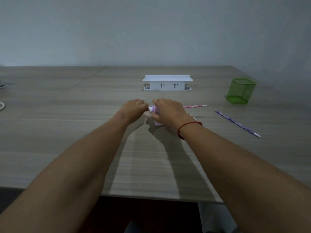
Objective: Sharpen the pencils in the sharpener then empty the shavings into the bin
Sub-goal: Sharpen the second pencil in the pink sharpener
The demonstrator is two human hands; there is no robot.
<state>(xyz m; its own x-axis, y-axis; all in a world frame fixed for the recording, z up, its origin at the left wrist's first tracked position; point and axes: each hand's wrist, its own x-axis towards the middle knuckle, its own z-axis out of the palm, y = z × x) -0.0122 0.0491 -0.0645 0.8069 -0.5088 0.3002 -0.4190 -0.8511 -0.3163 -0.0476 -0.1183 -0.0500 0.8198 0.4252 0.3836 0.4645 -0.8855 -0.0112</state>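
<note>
Sharpener [159,123] gripped by right hand [170,110]; left hand [133,107] at knob [150,108].

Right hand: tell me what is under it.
Under the right hand sits a pink sharpener, its white end poking out left. A pink pencil emerges rightward; where its tip goes is covered.

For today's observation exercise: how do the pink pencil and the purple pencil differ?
The pink pencil runs sideways, one end hidden behind the right hand gripping the sharpener; the purple pencil lies diagonally, whole and untouched. The pink pencil sits farther back than the purple pencil. Both are patterned.
</note>
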